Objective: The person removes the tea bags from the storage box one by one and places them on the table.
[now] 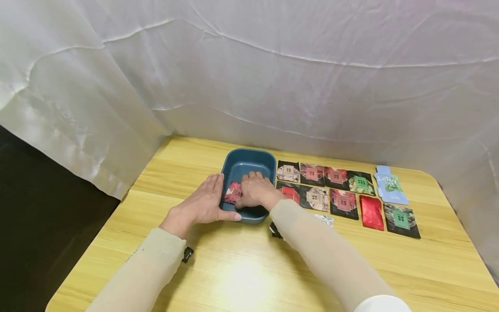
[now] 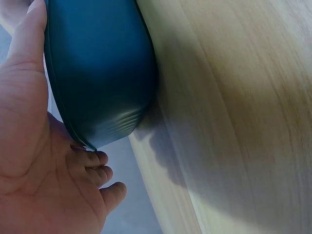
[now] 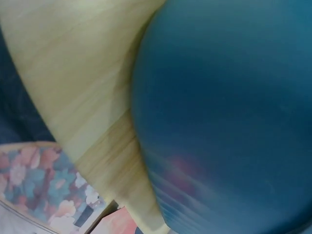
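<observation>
A deep blue plastic bin (image 1: 249, 154) stands on the table. My left hand (image 1: 204, 197) lies along its left side with straight fingers, the thumb over the front corner. In the left wrist view the palm (image 2: 34, 161) faces the bin wall (image 2: 102, 73) near the rim. My right hand (image 1: 255, 189) reaches down inside the bin. Beside its thumb is a red-patterned sachet (image 1: 233, 193), by the bin's left wall. The right fingertips are hidden, so whether they pinch the sachet cannot be told. The right wrist view shows mainly the bin's outer wall (image 3: 224, 107).
Right of the bin lie flat sachets in rows, several black ones with window prints such as a green one (image 1: 401, 219), plus a plain red sachet (image 1: 371, 212) and a light blue packet (image 1: 391, 185). A white-patterned packet (image 1: 324, 220) is partly behind the right forearm. Pale curtains (image 1: 273, 86) hang behind.
</observation>
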### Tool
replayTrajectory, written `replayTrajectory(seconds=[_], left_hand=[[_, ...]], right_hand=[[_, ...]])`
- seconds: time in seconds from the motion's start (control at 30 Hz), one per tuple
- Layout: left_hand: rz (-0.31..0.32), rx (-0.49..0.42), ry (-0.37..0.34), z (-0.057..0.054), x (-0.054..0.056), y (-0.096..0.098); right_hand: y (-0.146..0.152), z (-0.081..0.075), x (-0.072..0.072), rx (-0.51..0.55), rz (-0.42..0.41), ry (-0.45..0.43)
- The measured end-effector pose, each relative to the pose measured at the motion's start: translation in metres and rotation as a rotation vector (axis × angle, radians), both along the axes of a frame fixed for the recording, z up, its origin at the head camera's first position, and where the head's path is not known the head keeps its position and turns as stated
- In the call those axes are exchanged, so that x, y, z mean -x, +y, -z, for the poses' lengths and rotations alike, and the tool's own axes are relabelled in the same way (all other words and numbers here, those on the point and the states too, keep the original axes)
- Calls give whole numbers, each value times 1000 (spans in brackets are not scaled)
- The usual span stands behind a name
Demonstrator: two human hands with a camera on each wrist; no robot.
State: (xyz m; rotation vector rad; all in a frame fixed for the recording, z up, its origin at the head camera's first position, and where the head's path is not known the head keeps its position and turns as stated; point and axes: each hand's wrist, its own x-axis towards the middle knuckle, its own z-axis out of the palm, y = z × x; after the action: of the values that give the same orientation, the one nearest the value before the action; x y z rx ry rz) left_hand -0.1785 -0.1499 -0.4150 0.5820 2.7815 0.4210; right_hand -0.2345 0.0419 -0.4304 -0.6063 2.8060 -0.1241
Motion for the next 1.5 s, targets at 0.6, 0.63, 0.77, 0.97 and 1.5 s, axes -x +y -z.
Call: replayTrajectory(seconds=[0.6, 0.63, 0.77, 0.97, 1.5], left_hand=[[-10, -6, -16, 2, -1, -1], [-11, -6, -17, 2, -1, 0], [-19, -20, -23, 0, -1, 0], [-23, -37, -18, 0, -1, -2], [-8, -28, 10, -1, 6, -18]], right_hand=[[16, -19, -3, -14, -72, 170], [21, -25, -5, -4, -72, 186], [46, -44, -17, 41, -85, 215], [96, -56, -45, 72, -151, 289], [264, -26, -110, 24, -32, 302]])
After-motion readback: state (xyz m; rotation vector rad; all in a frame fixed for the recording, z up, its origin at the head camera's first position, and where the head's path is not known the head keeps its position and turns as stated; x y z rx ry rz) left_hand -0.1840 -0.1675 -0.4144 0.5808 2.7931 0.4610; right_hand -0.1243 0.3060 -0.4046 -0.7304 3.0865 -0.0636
